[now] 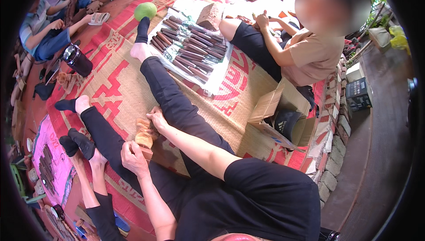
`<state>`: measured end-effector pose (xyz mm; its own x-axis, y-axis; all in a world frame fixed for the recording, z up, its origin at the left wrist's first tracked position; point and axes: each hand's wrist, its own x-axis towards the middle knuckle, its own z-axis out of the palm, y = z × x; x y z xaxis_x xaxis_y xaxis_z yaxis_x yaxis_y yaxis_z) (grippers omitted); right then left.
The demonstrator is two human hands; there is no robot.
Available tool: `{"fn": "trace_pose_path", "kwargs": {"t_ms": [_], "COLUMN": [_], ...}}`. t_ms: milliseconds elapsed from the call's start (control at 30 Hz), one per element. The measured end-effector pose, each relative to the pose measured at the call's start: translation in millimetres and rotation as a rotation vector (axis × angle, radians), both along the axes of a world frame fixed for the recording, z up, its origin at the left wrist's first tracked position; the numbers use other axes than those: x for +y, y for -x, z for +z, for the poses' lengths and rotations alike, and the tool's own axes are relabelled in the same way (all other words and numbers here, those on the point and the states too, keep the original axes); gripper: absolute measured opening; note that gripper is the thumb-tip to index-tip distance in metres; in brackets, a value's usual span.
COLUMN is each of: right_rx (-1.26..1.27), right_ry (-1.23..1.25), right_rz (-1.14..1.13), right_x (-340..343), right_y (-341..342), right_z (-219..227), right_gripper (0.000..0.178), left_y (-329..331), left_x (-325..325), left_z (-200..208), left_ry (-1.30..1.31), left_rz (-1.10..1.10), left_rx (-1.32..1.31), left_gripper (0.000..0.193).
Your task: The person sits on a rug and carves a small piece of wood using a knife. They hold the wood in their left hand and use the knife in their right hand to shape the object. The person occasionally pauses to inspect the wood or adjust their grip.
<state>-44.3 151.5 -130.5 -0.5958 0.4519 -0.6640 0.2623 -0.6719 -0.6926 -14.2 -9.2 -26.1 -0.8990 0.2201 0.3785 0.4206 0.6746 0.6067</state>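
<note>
Your left hand, farther from the white sheet, gripped the near end of the carved wooden piece. Its long axis ran from you roughly sheetward. Your right hand, nearer the sheet, curled beside the far end; whether it gripped, you couldn't tell.

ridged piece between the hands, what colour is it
The ridged piece is golden tan, in the head view.

We see pale, ridged wood in the carved piece, coarse matt weave in the mat, dull cardboard in the box, smooth-looking dark wooden sticks, rough bricks and a glossy black flask.
</note>
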Motion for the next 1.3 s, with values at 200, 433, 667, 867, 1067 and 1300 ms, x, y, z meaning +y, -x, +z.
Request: {"fn": "trace_pose_path", "kwargs": {"t_ms": [200, 433, 667, 867, 1067, 1300], "right_rx": [0.232, 0.154, 0.168, 0.102, 0.254, 0.093], "right_ry": [-0.477, -0.670, -0.532, -0.325, -0.637, -0.619], "right_rz": [0.215, 0.441, 0.183, 0.099, 0.314, 0.245], "right_x": [-4, 11, 2, 2, -1, 1], "right_y": [-15, -12, -1, -1, -12, -2], "right_z": [1, 14, -16, -4, 5, 3], "right_gripper": [0.022, 0.027, 0.024, 0.022, 0.020, 0.020], "left_y": [4, 1, -1, -4, -1, 1], "left_x": [-3, 3, 2, -7, -2, 6], "left_z": [-1, -3, 0, -4, -3, 3], "left_ry": [-0.011, 0.000, -0.004, -0.034, -0.070, -0.043], "left_rz": [0.040, 0.004, -0.011, 0.019, 0.037, 0.035], "left_rx": [-0.099, -0.004, 0.000, -0.036, -0.047, 0.004], "left_gripper": [0.021, 0.019, 0.019, 0.022, 0.016, 0.015]}}
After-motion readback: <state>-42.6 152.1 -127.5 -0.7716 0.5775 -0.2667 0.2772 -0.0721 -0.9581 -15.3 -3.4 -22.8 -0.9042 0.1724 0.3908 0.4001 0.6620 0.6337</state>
